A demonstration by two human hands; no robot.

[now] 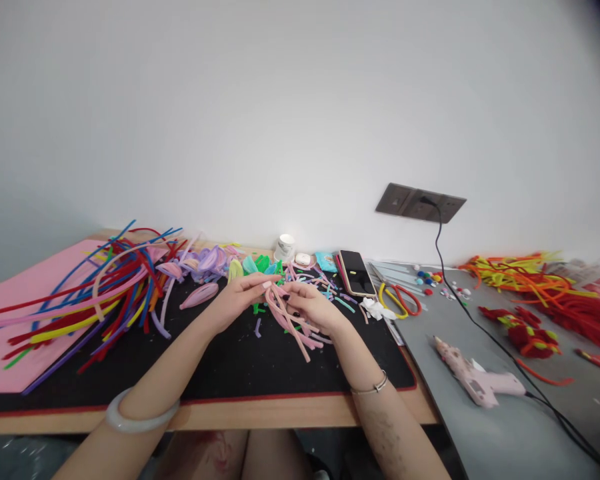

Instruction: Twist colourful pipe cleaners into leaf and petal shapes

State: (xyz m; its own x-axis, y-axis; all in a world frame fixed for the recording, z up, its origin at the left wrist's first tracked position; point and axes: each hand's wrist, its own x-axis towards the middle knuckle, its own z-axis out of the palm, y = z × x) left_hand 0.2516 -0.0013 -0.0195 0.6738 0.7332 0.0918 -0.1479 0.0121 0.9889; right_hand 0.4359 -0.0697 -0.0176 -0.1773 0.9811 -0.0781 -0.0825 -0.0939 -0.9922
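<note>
Over the middle of the black mat, my left hand pinches the upper end of a bunch of pink pipe cleaners. My right hand is closed on the same bunch from the right, its fingers close to the left fingertips. The loose pink ends hang down toward the mat. A pink and lilac looped petal lies to the left of my left hand. Short cut pieces in pastel colours are scattered behind and right of my right hand.
Many coloured pipe cleaners spread over the left side. A white cup, a phone and scissors stand or lie at the back. On the grey table at right are a pink glue gun, its cord, and red and yellow pipe cleaners.
</note>
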